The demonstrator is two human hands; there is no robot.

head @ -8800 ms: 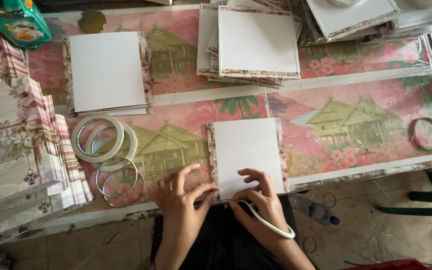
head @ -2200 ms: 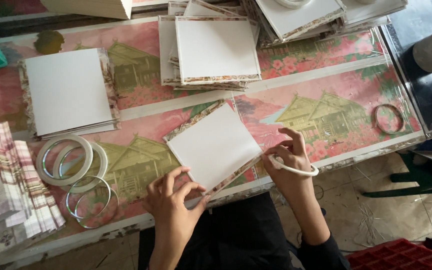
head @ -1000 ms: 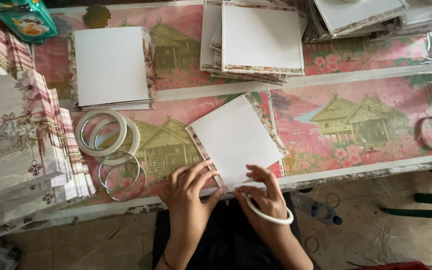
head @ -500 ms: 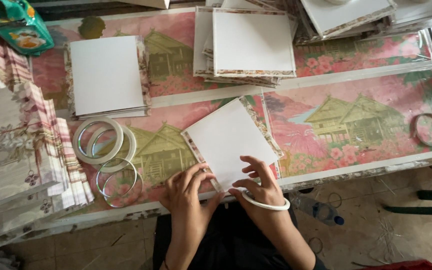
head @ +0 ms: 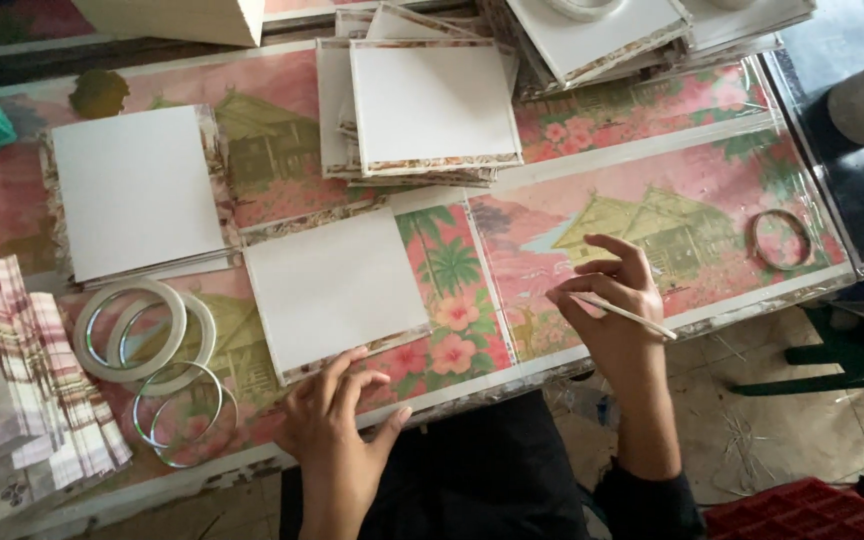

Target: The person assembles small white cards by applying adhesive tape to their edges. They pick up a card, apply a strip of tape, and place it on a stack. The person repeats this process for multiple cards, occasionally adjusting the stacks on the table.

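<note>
1. Left hand point(head: 337, 425): fingers spread and open, fingertips resting at the near edge of a white square card point(head: 337, 290) that lies flat on the worktop point(head: 552, 215); it grips nothing.
2. Right hand point(head: 607, 300): fingers loosely curled, a thin white tape ring point(head: 624, 315) seen edge-on, held between the fingers, well to the right of the card.
3. White square card: sits at the near middle of the worktop, patterned border showing along its near edge, slightly askew.
4. Risk, as a judgement: with only fingertips on it, the card could slide or turn on the glossy picture covering; the ring, lightly held, could slip from the fingers off the near edge.
5. Tape rings point(head: 147, 340): several white and clear hoops overlapping, left of the card.
6. Stack of white cards point(head: 137, 190): far left, upper card blank side up.
7. Second stack point(head: 432, 100): beyond the card, patterned edges showing, unevenly piled.
8. Folded patterned paper pieces point(head: 22, 380): fanned at the left edge.
9. Lone ring point(head: 782, 238): far right of the worktop.
10. Containers: a red crate point(head: 802, 515) on the floor at lower right; contents cannot be told.
</note>
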